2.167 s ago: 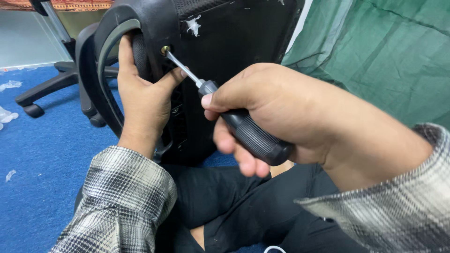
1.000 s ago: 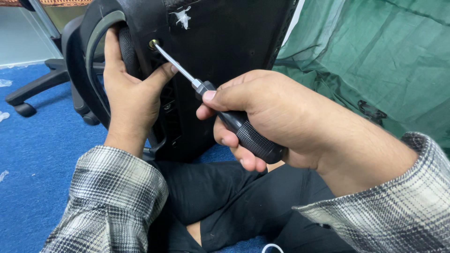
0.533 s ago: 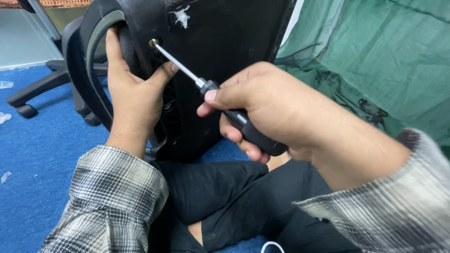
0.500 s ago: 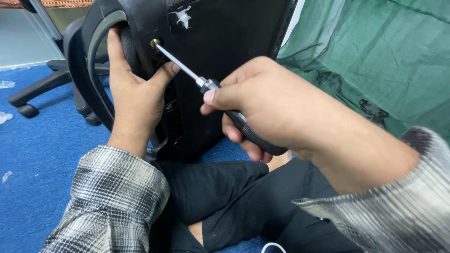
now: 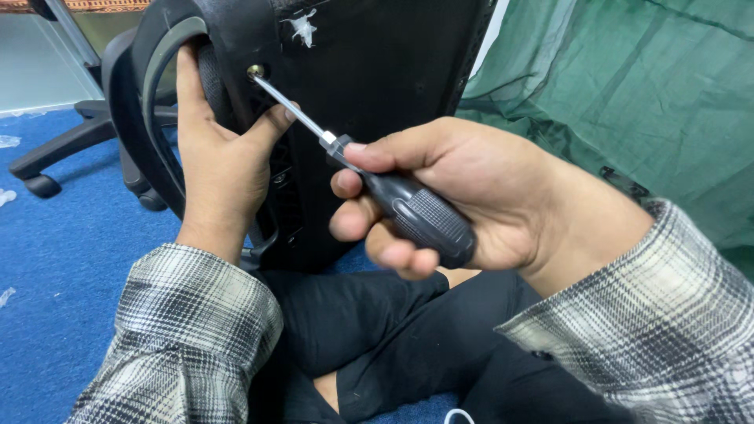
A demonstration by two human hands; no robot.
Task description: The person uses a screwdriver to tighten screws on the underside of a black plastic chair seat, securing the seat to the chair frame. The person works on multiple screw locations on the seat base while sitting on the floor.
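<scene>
Screw-driving step in hand: right hand (image 5: 479, 196) closed around screwdriver (image 5: 393, 196), tip seated in screw (image 5: 256, 72) on black chair panel (image 5: 369, 86), left hand (image 5: 224, 157) gripping armrest (image 5: 157, 94); next, steady axial turning.

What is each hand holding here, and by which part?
The right hand holds a screwdriver by its black handle, tip at a screw. The left hand grips the black chair part by its edge.
</scene>
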